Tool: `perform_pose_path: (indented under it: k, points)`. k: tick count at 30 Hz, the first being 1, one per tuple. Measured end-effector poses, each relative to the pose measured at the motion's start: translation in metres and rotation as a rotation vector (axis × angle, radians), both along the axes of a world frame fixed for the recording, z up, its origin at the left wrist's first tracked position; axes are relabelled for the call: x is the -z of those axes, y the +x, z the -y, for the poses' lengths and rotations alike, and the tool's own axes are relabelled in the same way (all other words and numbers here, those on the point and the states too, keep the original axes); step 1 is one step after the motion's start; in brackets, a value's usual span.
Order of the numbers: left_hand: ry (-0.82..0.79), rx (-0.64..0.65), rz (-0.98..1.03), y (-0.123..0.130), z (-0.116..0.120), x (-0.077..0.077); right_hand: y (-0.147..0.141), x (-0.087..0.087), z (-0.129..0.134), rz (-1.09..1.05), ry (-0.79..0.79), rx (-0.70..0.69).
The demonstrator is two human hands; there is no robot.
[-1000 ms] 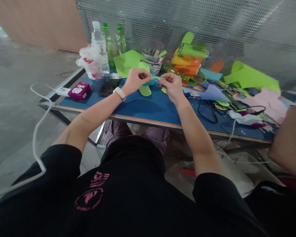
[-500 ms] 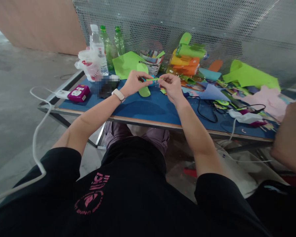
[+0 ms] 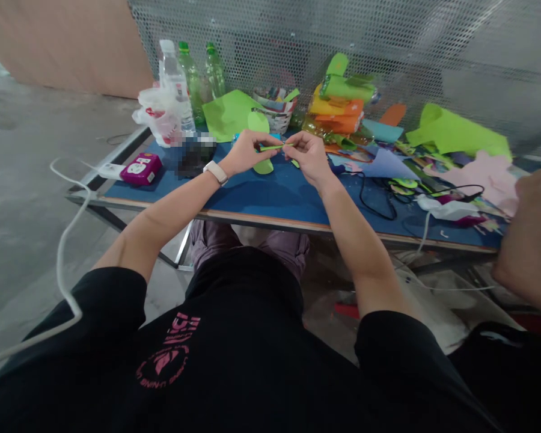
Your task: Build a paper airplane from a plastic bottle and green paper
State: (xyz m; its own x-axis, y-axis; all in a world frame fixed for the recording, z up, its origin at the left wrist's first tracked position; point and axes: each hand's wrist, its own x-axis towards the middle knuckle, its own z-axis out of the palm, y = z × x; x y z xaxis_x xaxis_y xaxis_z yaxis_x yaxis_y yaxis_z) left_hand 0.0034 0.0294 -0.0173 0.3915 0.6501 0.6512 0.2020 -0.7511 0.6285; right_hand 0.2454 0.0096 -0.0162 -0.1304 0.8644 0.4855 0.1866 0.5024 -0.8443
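Strip of thin light-green material, paper by the look of it (image 3: pixel 270 148), is still held off the blue tabletop (image 3: pixel 270 201), roughly level, right end tilted slightly up. Both grips are engaged: left side pinched between thumb and fingers of the left grip (image 3: pixel 243 151), right end pinched in the fingertips of the right grip (image 3: pixel 312 157). Change over the last second: fingertips have been brought closer, now almost meeting, so less strip is exposed between them. Whether it is being creased, rolled or just re-held cannot be told at this size. Judged from that, fine finger work on the strip is ongoing and nothing has been put down. Bright-blue object behind the hands (image 3: pixel 235 140) is now exposed on both sides of the left grip; previously it was seen only to the right of it. Long light-green cutout with rounded ends (image 3: pixel 260 122), partly covered by the left grip, and large light-green sheet (image 3: pixel 228 114) behind it look unmoved.
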Motion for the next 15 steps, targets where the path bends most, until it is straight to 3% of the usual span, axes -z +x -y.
perform_pose_path:
  k: [15]
  points:
    - [0.027,-0.004,0.021,0.0004,-0.0087,0.0084,-0.0003,0.0012,0.0010,0.027,0.024,-0.007]
